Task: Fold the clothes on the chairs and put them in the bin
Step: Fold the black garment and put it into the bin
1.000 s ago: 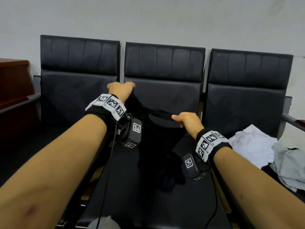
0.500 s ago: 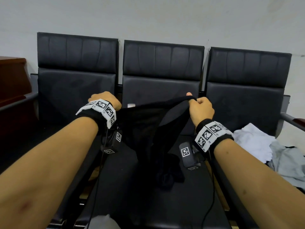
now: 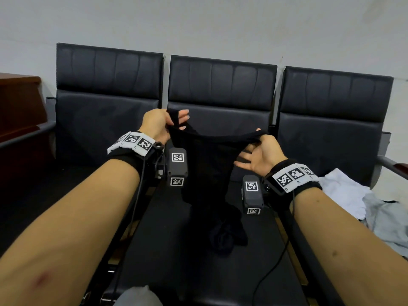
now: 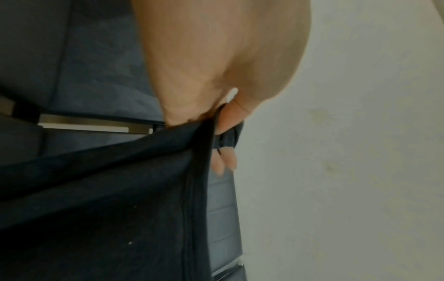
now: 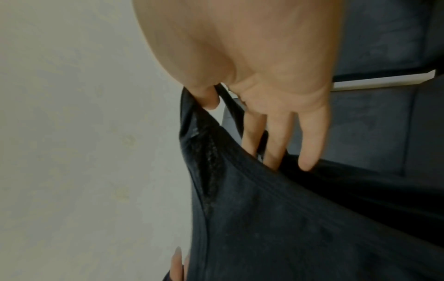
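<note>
The black garment hangs over the middle chair, lower end bunched on the seat — light, limp, probably slippery. Left hand and right hand pinch its top edge; hold the corners.

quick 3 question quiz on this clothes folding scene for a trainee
1. True or false: both hands hold the black garment.
2. Which seat holds the white and grey clothes? A) left chair B) middle chair C) right chair
3. Fill in: the garment's lower end rests on the ____ chair's seat.

Key:
1. True: the left hand and the right hand each grip its top edge.
2. C
3. middle
</note>
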The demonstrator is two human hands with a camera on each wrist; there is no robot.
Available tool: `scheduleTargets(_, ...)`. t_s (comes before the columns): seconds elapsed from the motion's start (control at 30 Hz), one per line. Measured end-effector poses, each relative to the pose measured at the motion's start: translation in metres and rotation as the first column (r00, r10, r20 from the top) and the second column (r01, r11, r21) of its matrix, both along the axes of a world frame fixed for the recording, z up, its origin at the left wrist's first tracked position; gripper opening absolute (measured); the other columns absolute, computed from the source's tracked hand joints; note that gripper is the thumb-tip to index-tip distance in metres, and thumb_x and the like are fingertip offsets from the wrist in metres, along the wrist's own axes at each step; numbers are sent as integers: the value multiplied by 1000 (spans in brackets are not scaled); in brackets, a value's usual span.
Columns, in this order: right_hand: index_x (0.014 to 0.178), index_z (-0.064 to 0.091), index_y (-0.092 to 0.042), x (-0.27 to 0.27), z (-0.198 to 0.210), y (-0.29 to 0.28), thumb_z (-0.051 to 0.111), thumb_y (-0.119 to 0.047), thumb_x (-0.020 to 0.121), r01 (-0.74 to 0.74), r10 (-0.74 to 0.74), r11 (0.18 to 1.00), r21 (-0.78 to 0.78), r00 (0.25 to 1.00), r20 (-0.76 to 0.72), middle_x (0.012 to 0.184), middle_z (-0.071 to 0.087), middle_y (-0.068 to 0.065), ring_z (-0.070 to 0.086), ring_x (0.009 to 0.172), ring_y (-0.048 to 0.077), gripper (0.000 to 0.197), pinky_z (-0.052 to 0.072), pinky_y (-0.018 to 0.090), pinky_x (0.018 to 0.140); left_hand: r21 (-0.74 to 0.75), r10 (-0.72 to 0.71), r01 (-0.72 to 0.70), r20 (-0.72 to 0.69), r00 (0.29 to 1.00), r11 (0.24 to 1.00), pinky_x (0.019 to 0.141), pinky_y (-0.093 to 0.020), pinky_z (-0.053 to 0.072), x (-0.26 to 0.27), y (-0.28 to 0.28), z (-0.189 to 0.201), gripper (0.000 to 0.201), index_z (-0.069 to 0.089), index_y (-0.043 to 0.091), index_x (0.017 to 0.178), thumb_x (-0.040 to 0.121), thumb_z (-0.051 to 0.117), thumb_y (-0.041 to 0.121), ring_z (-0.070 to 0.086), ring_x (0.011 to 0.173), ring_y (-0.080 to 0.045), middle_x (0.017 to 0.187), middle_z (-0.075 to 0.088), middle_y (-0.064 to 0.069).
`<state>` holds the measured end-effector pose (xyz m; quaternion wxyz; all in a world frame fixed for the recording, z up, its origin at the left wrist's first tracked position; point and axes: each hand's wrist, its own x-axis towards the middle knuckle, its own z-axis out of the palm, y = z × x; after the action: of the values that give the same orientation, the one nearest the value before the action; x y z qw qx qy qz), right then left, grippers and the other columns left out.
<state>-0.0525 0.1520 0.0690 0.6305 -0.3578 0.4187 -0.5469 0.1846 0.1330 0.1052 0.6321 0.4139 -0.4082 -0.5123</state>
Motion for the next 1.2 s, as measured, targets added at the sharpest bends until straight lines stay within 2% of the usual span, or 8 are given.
scheduleTargets(0.07,90,54,-16,-2,8,2,34,-10,91,6,-1,998,-65,997,79,123,64,6,61,115,29,21,49,49,89,-149,106,-80,179,978,986,83,-34,51,-5,-2,2,41,39,14,84,75,23,-22,65,103,-27,110,65,-21)
scheduleTargets(0.17,124,43,-6,-8,22,5,25,13,66,71,-33,975,-210,983,179,131,60,14,64,111,33,64,51,48,87,-382,253,-37,533,807,923,78,-31,50,-2,-6,-2,43,41,21,89,71,35,-18,64,97,-15,95,69,-3)
scheduleTargets(0.27,133,39,-8,-6,32,3,27,19,76,131,-108,935,-329,990,86,136,54,11,61,108,29,64,49,45,91,-498,394,-4,681,617,867,79,-23,42,5,-3,1,42,41,20,104,77,50,-11,58,95,-19,99,66,6)
scheduleTargets(0.4,131,43,-12,4,38,-1,58,15,83,220,-388,809,-546,897,-214,125,63,3,63,102,15,57,55,35,85,-594,477,6,652,589,804,87,-6,36,3,9,16,35,44,12,112,85,55,-8,56,121,-14,127,63,-1)
scheduleTargets(0.6,115,67,-19,5,63,20,61,-3,90,363,-755,523,-771,618,-221,103,65,-6,68,97,12,31,57,36,84,-720,620,-33,573,537,693,73,-11,39,6,41,48,38,45,7,120,87,39,-11,63,98,-20,115,64,-5)
scheduleTargets(0.8,121,63,-17,7,115,73,52,-16,98,394,-792,297,-870,610,5,97,65,-14,59,58,1,25,55,19,57,-886,757,-120,304,578,447,81,-30,50,8,88,93,29,46,-1,115,86,38,-5,65,90,-20,96,62,-2)
scheduleTargets(0.97,126,58,-15,9,151,112,45,-25,102,414,-767,176,-893,626,140,110,69,3,56,41,12,29,45,21,45,-963,813,-154,95,575,222,72,-6,40,4,123,130,28,50,-9,111,85,40,-3,60,78,-16,82,61,-5)
scheduleTargets(1.2,124,55,-17,6,160,108,43,-23,102,391,-731,230,-891,674,107,111,67,4,58,42,13,26,45,22,44,-937,779,-195,114,617,291,65,-4,34,5,112,134,23,48,2,105,84,40,-3,53,63,0,75,55,4)
